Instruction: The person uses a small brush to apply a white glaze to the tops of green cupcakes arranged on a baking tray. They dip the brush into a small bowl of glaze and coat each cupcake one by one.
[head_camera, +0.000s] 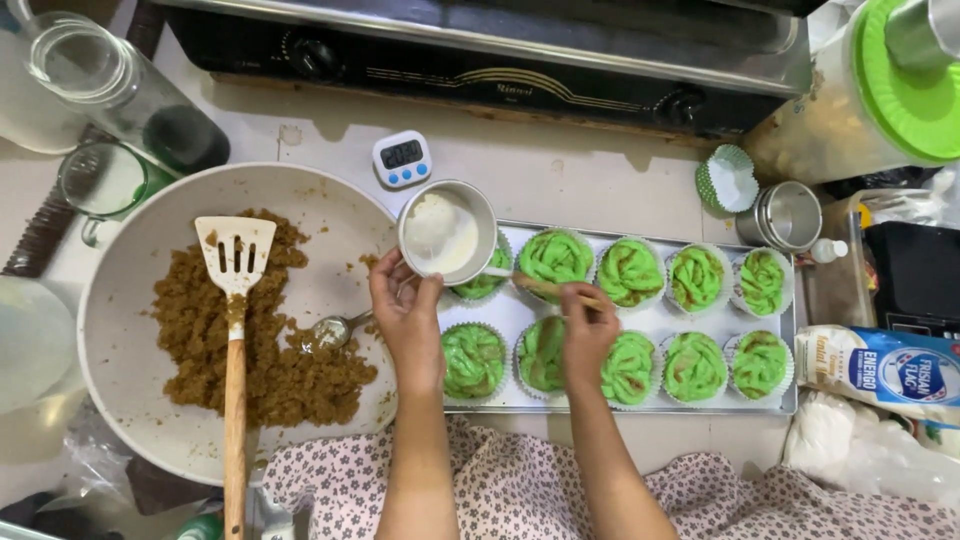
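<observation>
A person's left hand (405, 315) grips a small metal cup (447, 232) of pale white batter above the near-left corner of a metal tray (655, 320), while the right hand (588, 325) is closed around a thin wooden stick (540, 287) whose tip reaches toward the cup's rim.

The tray sits on the bench just in front of the person and carries ten paper cups of green batter (556, 257) in two rows of five, several swirled with brown. All ten look filled close to the top, so the filling appears nearly finished; judging by the cup and stick in hand, a white topping or a last touch is what remains. The back-left cup is partly hidden under the metal cup, and I cannot tell its state.

Left of the tray, a wide pale pan (130, 300) holds crumbly brown filling, about half the base covered, with a slotted spatula (234, 300) and a spoon (330, 330) resting in it. Behind the tray stand a small white timer (402, 159), a spare green-edged paper liner (727, 180) and an empty metal cup (787, 215). A green-lidded jar (880, 100) stands at the far right, a milk carton (880, 368) lies below it.
</observation>
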